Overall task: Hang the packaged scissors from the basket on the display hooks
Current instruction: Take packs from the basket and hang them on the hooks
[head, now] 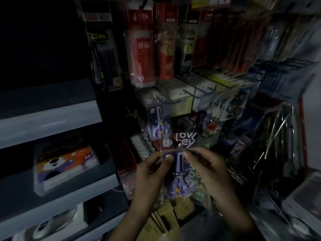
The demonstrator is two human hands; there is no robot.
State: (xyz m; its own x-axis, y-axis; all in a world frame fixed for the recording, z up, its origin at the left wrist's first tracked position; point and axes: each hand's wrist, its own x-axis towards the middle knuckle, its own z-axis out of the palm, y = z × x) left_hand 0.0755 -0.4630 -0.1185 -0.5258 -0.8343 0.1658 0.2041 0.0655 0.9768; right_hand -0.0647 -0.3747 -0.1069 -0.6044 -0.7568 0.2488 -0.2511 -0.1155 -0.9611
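I hold one pack of purple-handled scissors [179, 174] in clear packaging with white lettering on top, low in the middle of the head view. My left hand [152, 173] pinches its left upper edge. My right hand [206, 169] pinches the right upper edge. A matching scissors pack [159, 122] hangs on a display hook [166, 101] just above and left of the held one. An empty wire hook [192, 94] juts out to its right. The basket is not in view.
Red and black pen packs [144, 54] hang in rows above. More packaged goods [225, 105] crowd the rack at right, with bare metal hooks [278, 129] beyond. White shelves at left carry a boxed item with an orange label [64, 164]. Cardboard boxes [166, 221] lie below my hands.
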